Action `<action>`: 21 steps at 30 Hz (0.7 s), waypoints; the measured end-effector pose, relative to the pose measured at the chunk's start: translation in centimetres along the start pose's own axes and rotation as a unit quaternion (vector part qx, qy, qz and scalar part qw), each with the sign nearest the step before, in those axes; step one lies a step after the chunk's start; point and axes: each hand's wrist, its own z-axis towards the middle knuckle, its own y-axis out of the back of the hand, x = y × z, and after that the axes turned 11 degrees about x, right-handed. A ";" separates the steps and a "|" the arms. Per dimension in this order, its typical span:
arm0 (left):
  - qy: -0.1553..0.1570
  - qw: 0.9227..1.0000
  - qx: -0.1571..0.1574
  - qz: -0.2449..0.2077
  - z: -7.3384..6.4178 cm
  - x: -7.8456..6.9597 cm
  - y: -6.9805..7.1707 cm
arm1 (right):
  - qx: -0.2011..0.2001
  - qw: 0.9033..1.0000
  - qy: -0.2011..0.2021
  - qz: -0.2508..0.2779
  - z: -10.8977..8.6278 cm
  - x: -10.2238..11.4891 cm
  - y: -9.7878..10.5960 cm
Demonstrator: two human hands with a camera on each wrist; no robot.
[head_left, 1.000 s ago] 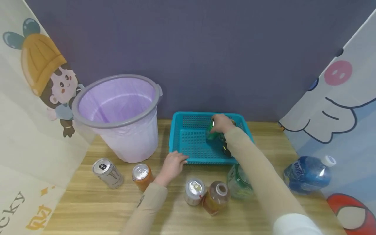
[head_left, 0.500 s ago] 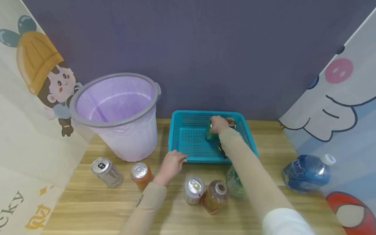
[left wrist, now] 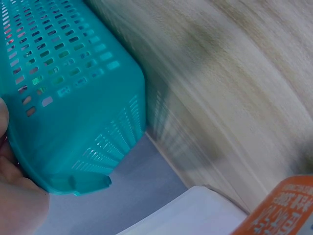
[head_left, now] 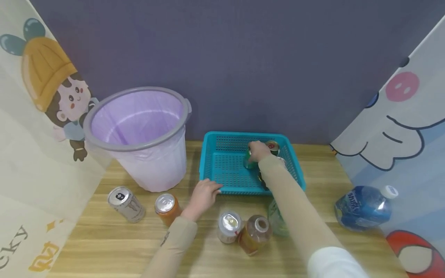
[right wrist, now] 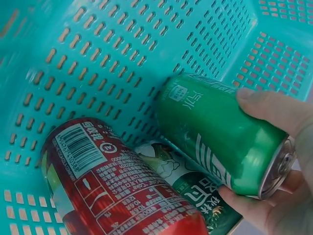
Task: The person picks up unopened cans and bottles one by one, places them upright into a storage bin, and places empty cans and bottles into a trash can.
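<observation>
My right hand (head_left: 259,150) grips a green soda can (head_left: 248,159) inside the turquoise plastic basket (head_left: 240,190). In the right wrist view, thumb and fingers close around its metal-topped end while its base rests near the perforated floor. Beside it in that view lie a red drink can (right wrist: 117,181) and a dark green and white container (right wrist: 193,191), partly hidden by the two cans. My left hand (head_left: 202,197) holds the basket's front rim near its left corner. Only part of this hand shows at the edge of the left wrist view.
A lined bin (head_left: 163,162) stands left of the basket. In front are a grey-white can (head_left: 126,204), an orange can (head_left: 168,210), a silver can (head_left: 229,227), an amber bottle (head_left: 255,235) and a green-labelled bottle (head_left: 277,220). A blue bottle (head_left: 363,208) is at right.
My right hand has shifted slightly left and toward me with the green can, which now stands a little lower in the basket. The left hand keeps its place on the rim.
</observation>
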 end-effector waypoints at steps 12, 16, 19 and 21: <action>-0.008 1.000 -0.011 0.001 0.0 0.3 0.0 | 0.025 0.999 -0.010 -0.030 0.4 0.3 0.0; -0.006 1.000 -0.006 0.003 0.0 0.4 0.0 | 0.028 0.999 -0.021 -0.028 0.2 0.4 0.0; -0.005 1.000 -0.004 0.007 0.0 0.4 -0.2 | 0.021 0.999 -0.021 -0.024 0.3 0.4 -0.2; -0.004 1.000 -0.004 0.005 0.0 0.5 -0.3 | 0.009 1.000 -0.017 -0.023 0.4 0.3 -0.4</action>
